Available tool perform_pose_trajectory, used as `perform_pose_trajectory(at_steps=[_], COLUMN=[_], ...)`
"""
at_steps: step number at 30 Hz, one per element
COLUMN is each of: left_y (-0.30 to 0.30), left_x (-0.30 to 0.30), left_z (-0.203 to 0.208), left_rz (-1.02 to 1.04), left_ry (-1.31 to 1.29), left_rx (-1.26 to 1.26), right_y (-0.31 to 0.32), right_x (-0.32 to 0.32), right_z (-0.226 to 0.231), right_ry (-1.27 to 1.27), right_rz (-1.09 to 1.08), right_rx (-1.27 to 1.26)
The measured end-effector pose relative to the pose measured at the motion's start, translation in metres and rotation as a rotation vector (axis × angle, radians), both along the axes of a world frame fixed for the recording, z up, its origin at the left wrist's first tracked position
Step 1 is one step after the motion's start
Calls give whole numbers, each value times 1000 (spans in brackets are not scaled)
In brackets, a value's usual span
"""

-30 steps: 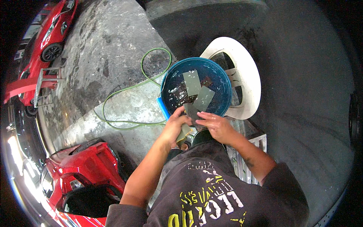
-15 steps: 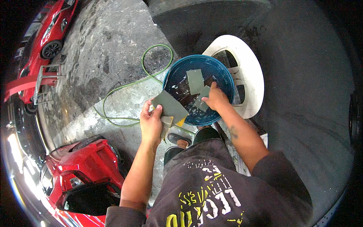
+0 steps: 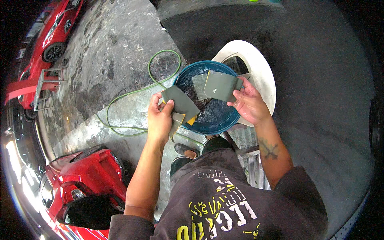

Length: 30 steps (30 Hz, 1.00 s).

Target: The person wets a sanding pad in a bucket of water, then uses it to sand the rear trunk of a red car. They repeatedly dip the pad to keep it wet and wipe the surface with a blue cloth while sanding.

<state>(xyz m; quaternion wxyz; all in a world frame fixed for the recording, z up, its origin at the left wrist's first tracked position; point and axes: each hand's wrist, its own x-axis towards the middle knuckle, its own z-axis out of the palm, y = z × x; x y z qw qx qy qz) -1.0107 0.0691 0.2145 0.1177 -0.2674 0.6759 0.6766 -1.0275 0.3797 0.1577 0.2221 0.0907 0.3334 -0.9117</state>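
My left hand (image 3: 159, 122) is closed on several grey sandpaper sheets (image 3: 180, 103), their yellowish backs showing at the lower edges. It holds them over the left rim of a round blue bucket (image 3: 209, 131). To the right, my wet right hand (image 3: 252, 105) pinches a curved sandpaper piece (image 3: 222, 86) between thumb and fingers, above the bucket. Behind that piece, another grey sandpaper piece (image 3: 198, 86) shows in the bucket. Water with whitish foam or glints lies around it.
A white plastic chair (image 3: 267, 74) stands right behind the bucket. From the bucket's left side a green hose (image 3: 116, 99) loops across the stained floor. A red car (image 3: 86, 170) is at lower left, another red car (image 3: 42, 66) at upper left. A metal frame (image 3: 256, 168) stands beside my legs.
My right hand has come up out of the bucket and moved right, now with a sandpaper piece raised above the rim. My left hand keeps its sheets in nearly the same place.
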Motion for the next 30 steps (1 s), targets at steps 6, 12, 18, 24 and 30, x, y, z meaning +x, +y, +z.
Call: perform_pose_trajectory(at_steps=[6,12,18,24,30], left_y=[27,43,63,57,65], left_x=[4,1,-6,-5,-5], left_z=[10,-15,-7,-16,-14], left_rz=[-126,-374,-263,-165,-338], left_ry=[55,28,-50,-76,-70], left_rx=[-7,-77,177,226,139], right_y=[-9,-35,-39,-26,-18], right_x=[-4,-1,12,11,15], right_z=[17,24,30,-2,-1], right_ry=[35,338,529,70,-74], right_rz=[-34,-193,-106,-202,-65], right_rx=[245,891,1128,201,105])
